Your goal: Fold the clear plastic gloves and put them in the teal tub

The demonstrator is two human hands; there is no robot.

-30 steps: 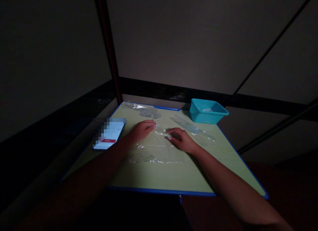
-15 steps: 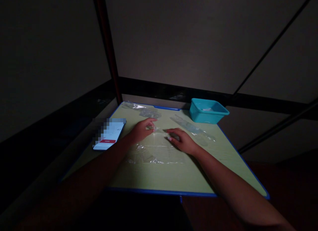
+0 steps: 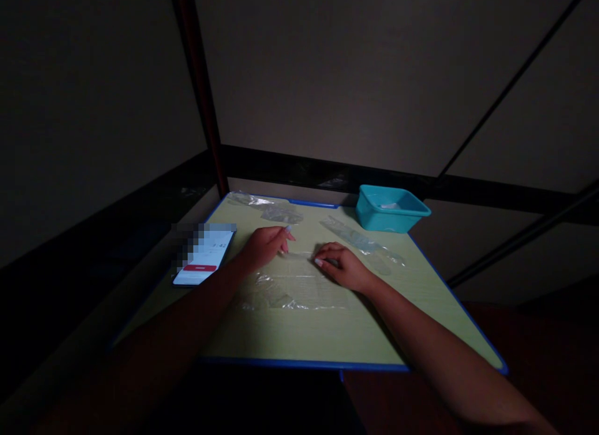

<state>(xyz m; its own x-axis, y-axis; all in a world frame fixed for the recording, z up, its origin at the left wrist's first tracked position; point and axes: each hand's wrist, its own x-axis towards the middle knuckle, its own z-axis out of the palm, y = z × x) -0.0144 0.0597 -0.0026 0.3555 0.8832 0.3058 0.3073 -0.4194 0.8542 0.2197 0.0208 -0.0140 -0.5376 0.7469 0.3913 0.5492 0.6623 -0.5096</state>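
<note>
A clear plastic bag (image 3: 306, 288) lies spread over the middle of the table, its far edge between my two hands. My left hand (image 3: 269, 246) is at the left end of that edge, fingers bent and lower fingertips closed on the plastic. At the right end, my right hand (image 3: 343, 265) has its thumb and curled fingers pinched on the film. The thin film is hard to see in the dim light. Beyond my left hand lie more clear plastic pieces (image 3: 282, 214), and another long clear plastic bag (image 3: 358, 237) lies past my right hand.
The pale green table (image 3: 299, 340) has a blue rim. A phone (image 3: 204, 257) with a lit, partly blurred screen lies at its left edge. At the far right corner stands a turquoise basket (image 3: 388, 219) with something whitish inside. Dark panels rise behind the table.
My left hand has turned, its fingers now lower and nearer the table. The far edge of the bag lies lower and flatter. My right hand has barely moved.
</note>
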